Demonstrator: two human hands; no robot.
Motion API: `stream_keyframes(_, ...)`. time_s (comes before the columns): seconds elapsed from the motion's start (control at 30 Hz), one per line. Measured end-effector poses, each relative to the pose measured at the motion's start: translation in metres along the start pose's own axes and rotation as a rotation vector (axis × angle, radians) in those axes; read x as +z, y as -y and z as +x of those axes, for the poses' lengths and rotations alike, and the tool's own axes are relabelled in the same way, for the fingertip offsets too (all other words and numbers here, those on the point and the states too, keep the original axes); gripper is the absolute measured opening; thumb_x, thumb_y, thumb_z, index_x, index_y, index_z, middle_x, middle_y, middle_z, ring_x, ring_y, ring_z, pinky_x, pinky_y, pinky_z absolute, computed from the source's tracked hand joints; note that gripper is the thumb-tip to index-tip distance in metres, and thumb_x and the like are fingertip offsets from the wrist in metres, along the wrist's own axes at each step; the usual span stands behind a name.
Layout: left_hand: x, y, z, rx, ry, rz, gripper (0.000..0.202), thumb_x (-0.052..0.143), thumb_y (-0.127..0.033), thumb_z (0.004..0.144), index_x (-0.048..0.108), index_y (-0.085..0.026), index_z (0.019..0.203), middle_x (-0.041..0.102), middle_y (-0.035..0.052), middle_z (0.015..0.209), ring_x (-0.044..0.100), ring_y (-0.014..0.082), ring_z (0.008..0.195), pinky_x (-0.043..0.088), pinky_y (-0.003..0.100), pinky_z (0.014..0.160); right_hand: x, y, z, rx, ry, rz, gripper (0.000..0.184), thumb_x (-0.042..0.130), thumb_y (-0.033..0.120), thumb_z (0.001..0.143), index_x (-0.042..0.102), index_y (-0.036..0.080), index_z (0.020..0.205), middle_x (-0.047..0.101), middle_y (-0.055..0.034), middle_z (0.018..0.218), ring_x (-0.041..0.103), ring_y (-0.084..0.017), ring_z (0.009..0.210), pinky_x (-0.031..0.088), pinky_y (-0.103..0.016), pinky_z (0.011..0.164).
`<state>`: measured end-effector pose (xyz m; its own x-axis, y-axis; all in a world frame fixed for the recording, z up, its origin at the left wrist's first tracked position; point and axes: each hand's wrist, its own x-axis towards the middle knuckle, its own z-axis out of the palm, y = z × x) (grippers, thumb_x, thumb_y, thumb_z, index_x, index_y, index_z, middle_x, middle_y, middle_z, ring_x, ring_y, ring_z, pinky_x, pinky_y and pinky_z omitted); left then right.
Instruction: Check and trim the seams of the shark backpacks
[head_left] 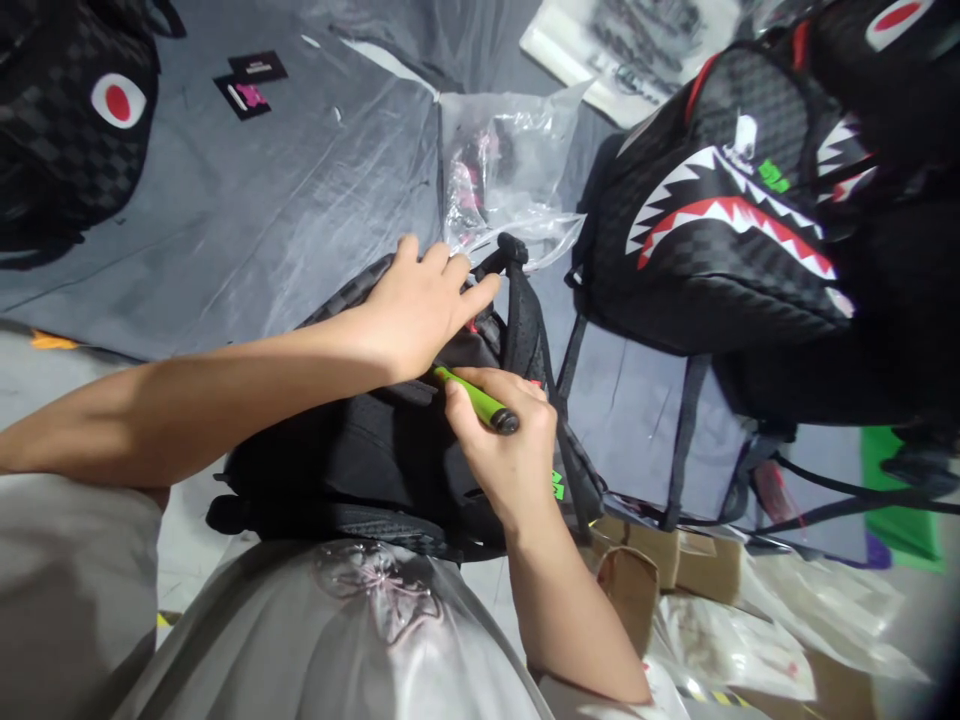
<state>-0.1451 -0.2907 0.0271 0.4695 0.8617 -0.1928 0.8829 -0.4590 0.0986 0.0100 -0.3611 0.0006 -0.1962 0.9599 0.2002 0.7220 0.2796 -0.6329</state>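
Note:
A black backpack (330,430) lies on the table's near edge, close against my body. My left hand (424,310) rests on its upper part, palm down with the fingers spread. In my right hand (514,430) is a lime-green pen-shaped tool (480,400) with a black end. That tool's far tip points at the backpack's dark fabric just below my left palm; the exact kind of tool and whether its tip touches are hard to make out. A padded shoulder strap (525,320) stands up beside my hands.
Dark backpacks with a red-and-white shark mouth (735,225) crowd the right side. Another checkered backpack (82,160) is at upper left, near small black tags (251,85). A clear plastic bag (517,150) lies beyond my hands. Cardboard boxes (697,570) stand on the floor at lower right.

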Motion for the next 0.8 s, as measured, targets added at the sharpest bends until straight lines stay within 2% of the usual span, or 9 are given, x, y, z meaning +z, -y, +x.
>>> stream_keyframes(0.2, -0.001, -0.001, 0.001, -0.002, 0.01, 0.017, 0.086, 0.065, -0.044, 0.085, 0.021, -0.024, 0.156, 0.044, 0.0152, 0.147, 0.037, 0.0418, 0.134, 0.023, 0.055, 0.111, -0.002, -0.002, -0.002, 0.015, -0.009, -0.004, 0.011, 0.064, 0.027, 0.086, 0.074, 0.022, 0.086, 0.078, -0.0027, 0.086, 0.072, -0.022, 0.084, 0.047, -0.038, 0.085)
stream_keyframes(0.3, -0.004, 0.004, 0.001, 0.025, 0.029, 0.053, 0.095, 0.068, -0.043, 0.082, 0.015, -0.025, 0.158, 0.039, 0.0159, 0.152, 0.036, 0.0412, 0.135, 0.025, 0.055, 0.111, -0.005, -0.002, -0.003, 0.028, -0.017, -0.052, 0.011, 0.064, 0.028, 0.085, 0.073, 0.022, 0.084, 0.078, -0.0028, 0.085, 0.073, -0.024, 0.083, 0.046, -0.039, 0.085)
stream_keyframes(0.37, -0.008, 0.012, -0.003, 0.062, 0.074, 0.063, 0.105, 0.072, -0.044, 0.078, 0.008, -0.027, 0.159, 0.031, 0.0157, 0.159, 0.032, 0.0419, 0.138, 0.026, 0.055, 0.111, -0.008, -0.002, -0.004, 0.024, -0.015, -0.065, 0.012, 0.064, 0.029, 0.085, 0.073, 0.023, 0.084, 0.078, -0.0032, 0.086, 0.073, -0.024, 0.083, 0.046, -0.04, 0.085)
stream_keyframes(0.47, -0.013, 0.022, -0.014, 0.073, 0.141, 0.061, 0.123, 0.079, -0.049, 0.071, -0.004, -0.031, 0.159, 0.007, 0.0146, 0.167, 0.02, 0.0453, 0.144, 0.028, 0.059, 0.11, -0.009, -0.001, -0.008, 0.012, -0.028, -0.069, 0.013, 0.063, 0.03, 0.085, 0.073, 0.023, 0.082, 0.078, -0.0039, 0.085, 0.073, -0.025, 0.083, 0.046, -0.04, 0.084)
stream_keyframes(0.53, -0.012, 0.024, -0.023, 0.039, 0.123, 0.048, 0.131, 0.08, -0.052, 0.068, -0.013, -0.034, 0.158, -0.009, 0.0124, 0.168, 0.013, 0.0473, 0.146, 0.029, 0.06, 0.11, -0.007, -0.001, -0.011, -0.004, -0.042, -0.059, 0.013, 0.063, 0.031, 0.085, 0.073, 0.023, 0.082, 0.078, -0.0042, 0.084, 0.072, -0.025, 0.083, 0.045, -0.041, 0.085)
stream_keyframes(0.6, -0.007, 0.022, -0.03, -0.019, 0.089, 0.044, 0.135, 0.081, -0.052, 0.068, -0.019, -0.034, 0.156, -0.018, 0.0112, 0.167, 0.009, 0.0488, 0.147, 0.03, 0.061, 0.109, -0.002, 0.0, -0.012, -0.023, -0.05, -0.021, 0.014, 0.063, 0.031, 0.086, 0.074, 0.023, 0.084, 0.078, -0.0045, 0.086, 0.072, -0.025, 0.084, 0.044, -0.041, 0.087)
stream_keyframes(0.7, -0.001, 0.015, -0.033, -0.111, 0.114, 0.081, 0.137, 0.085, -0.045, 0.066, -0.018, -0.033, 0.157, -0.022, 0.0126, 0.166, 0.008, 0.0502, 0.147, 0.034, 0.063, 0.107, 0.009, 0.003, -0.012, -0.063, -0.01, 0.093, 0.015, 0.063, 0.03, 0.088, 0.075, 0.022, 0.09, 0.079, -0.0046, 0.092, 0.072, -0.023, 0.088, 0.044, -0.04, 0.087)
stream_keyframes(0.8, -0.002, 0.009, -0.031, -0.147, 0.177, 0.128, 0.137, 0.087, -0.038, 0.065, -0.013, -0.032, 0.158, -0.019, 0.0146, 0.166, 0.017, 0.0476, 0.145, 0.042, 0.06, 0.103, 0.019, 0.004, -0.01, -0.09, 0.045, 0.183, 0.014, 0.063, 0.027, 0.088, 0.075, 0.021, 0.093, 0.079, -0.0045, 0.095, 0.072, -0.022, 0.09, 0.044, -0.038, 0.086)
